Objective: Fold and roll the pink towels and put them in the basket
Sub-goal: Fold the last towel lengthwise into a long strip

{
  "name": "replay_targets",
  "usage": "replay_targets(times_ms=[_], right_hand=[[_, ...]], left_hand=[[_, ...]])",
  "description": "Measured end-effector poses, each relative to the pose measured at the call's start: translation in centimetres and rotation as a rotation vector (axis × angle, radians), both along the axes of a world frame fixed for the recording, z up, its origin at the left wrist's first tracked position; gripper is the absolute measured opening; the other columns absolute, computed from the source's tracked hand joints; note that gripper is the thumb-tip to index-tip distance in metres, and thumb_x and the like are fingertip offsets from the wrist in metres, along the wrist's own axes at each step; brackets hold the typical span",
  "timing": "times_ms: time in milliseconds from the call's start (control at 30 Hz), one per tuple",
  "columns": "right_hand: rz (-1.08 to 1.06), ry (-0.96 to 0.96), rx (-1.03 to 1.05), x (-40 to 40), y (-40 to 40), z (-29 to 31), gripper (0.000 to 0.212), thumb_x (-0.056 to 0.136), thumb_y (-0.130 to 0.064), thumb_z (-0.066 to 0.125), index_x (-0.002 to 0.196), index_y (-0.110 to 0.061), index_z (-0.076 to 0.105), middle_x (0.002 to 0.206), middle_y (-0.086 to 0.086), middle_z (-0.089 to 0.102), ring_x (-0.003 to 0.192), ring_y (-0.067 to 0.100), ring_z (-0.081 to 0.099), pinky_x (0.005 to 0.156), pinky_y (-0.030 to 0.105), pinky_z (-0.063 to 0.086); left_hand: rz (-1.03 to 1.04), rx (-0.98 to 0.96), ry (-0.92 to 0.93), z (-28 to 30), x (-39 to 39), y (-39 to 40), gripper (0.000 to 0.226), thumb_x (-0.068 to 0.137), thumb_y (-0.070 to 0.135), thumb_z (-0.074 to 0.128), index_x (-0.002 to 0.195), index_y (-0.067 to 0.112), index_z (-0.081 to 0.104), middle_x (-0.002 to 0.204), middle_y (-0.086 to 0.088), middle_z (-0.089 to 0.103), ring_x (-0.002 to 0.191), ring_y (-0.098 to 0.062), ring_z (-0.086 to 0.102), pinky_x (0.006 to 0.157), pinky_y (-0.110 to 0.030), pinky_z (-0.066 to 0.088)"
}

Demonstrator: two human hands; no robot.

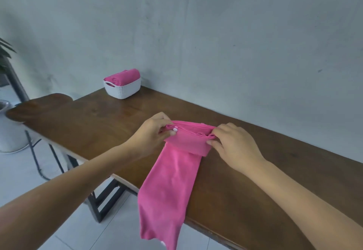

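A long folded pink towel (169, 186) lies across the wooden table (98, 116), and its near end hangs over the front edge. At its far end the towel is turned over into a short roll. My left hand (151, 131) pinches the left end of that roll. My right hand (231, 143) pinches the right end. A white woven basket (122, 89) stands at the table's back left by the wall. Inside it lies a rolled pink towel (123, 76).
A grey wall runs along the back of the table. A white pot (7, 129) with a green plant (5, 53) stands on the floor at the left. Black metal table legs (102, 196) show under the front edge, over a pale tiled floor.
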State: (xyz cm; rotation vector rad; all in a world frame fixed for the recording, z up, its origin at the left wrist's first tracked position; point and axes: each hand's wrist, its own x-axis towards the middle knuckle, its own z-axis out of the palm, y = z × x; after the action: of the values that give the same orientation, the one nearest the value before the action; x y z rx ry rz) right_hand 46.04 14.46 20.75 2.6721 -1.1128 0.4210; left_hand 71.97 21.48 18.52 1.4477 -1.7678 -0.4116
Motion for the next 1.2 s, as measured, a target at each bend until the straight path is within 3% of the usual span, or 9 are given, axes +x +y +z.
replay_targets(times_ms=[233,367,567,633,700,933,1000,1100,1200], right_hand=[[0.089,-0.010,0.198,6.8,8.1,-2.1,0.029,0.102,-0.045,0.049,0.105,-0.022,0.066,0.101,-0.006,0.063,0.100,0.017,0.056,0.072,0.030,0.032],[0.125,-0.012,0.284,10.4,13.6,-4.3,0.037,0.101,-0.053,0.045,0.097,-0.022,0.067,0.095,-0.008,0.063,0.089,0.015,0.056,0.068,0.029,0.032],[0.140,0.048,0.395,14.2,21.4,-6.6,0.035,0.103,-0.049,0.045,0.084,-0.021,0.056,0.090,-0.006,0.059,0.085,0.018,0.055,0.067,0.034,0.037],[0.126,0.060,0.439,15.3,23.5,-6.9,0.036,0.103,-0.047,0.047,0.077,-0.023,0.048,0.082,-0.007,0.054,0.078,0.018,0.052,0.070,0.038,0.045],[0.111,0.045,0.470,16.2,25.3,-6.7,0.037,0.103,-0.046,0.048,0.073,-0.025,0.043,0.076,-0.010,0.048,0.074,0.017,0.049,0.070,0.039,0.046],[0.136,0.074,0.329,19.6,28.2,-3.0,0.030,0.104,-0.045,0.042,0.086,-0.023,0.051,0.088,-0.005,0.052,0.093,0.024,0.061,0.066,0.034,0.030],[0.155,0.105,0.261,20.2,27.9,-1.9,0.032,0.104,-0.046,0.040,0.089,-0.022,0.055,0.087,-0.006,0.050,0.093,0.024,0.061,0.066,0.034,0.032],[0.165,0.157,0.188,20.3,27.3,-0.5,0.032,0.105,-0.046,0.040,0.083,-0.024,0.049,0.085,-0.009,0.050,0.094,0.019,0.059,0.070,0.032,0.031],[0.155,0.195,0.182,20.3,27.2,-0.5,0.032,0.104,-0.047,0.040,0.083,-0.024,0.047,0.084,-0.010,0.048,0.091,0.016,0.057,0.071,0.030,0.031]], left_hand=[[0.045,0.148,-0.067,-1.4,7.1,9.5,0.015,0.098,0.019,0.061,0.084,0.020,0.066,0.093,0.004,0.054,0.085,-0.009,0.055,0.076,-0.018,0.045],[0.066,0.237,-0.099,-2.9,10.9,15.5,0.021,0.100,0.023,0.058,0.079,0.025,0.060,0.092,0.004,0.052,0.078,-0.004,0.051,0.074,-0.012,0.041],[0.116,0.298,-0.104,-4.5,14.3,23.1,0.018,0.099,0.029,0.059,0.084,0.033,0.068,0.083,0.008,0.060,0.079,-0.008,0.057,0.070,-0.023,0.048],[0.155,0.318,-0.126,-4.8,15.5,25.0,0.023,0.098,0.033,0.059,0.090,0.017,0.072,0.087,-0.003,0.062,0.082,-0.019,0.059,0.076,-0.040,0.052],[0.191,0.309,-0.146,-5.0,16.3,26.7,0.028,0.098,0.034,0.059,0.091,0.010,0.071,0.090,-0.005,0.061,0.083,-0.023,0.059,0.077,-0.044,0.052],[0.279,0.196,-0.164,-2.7,18.6,29.8,0.030,0.098,0.025,0.060,0.081,0.000,0.061,0.081,-0.012,0.058,0.076,-0.025,0.054,0.071,-0.045,0.047],[0.288,0.190,-0.156,-2.3,18.6,30.5,0.030,0.099,0.025,0.059,0.079,0.003,0.060,0.079,-0.008,0.056,0.074,-0.020,0.054,0.066,-0.039,0.045],[0.283,0.125,-0.096,-1.4,18.3,31.0,0.033,0.098,0.025,0.060,0.067,0.019,0.051,0.071,0.007,0.048,0.068,-0.004,0.049,0.060,-0.017,0.036],[0.277,0.072,-0.142,-0.2,18.5,30.8,0.028,0.096,0.031,0.062,0.071,0.022,0.056,0.077,0.007,0.051,0.072,-0.009,0.051,0.063,-0.020,0.041]])
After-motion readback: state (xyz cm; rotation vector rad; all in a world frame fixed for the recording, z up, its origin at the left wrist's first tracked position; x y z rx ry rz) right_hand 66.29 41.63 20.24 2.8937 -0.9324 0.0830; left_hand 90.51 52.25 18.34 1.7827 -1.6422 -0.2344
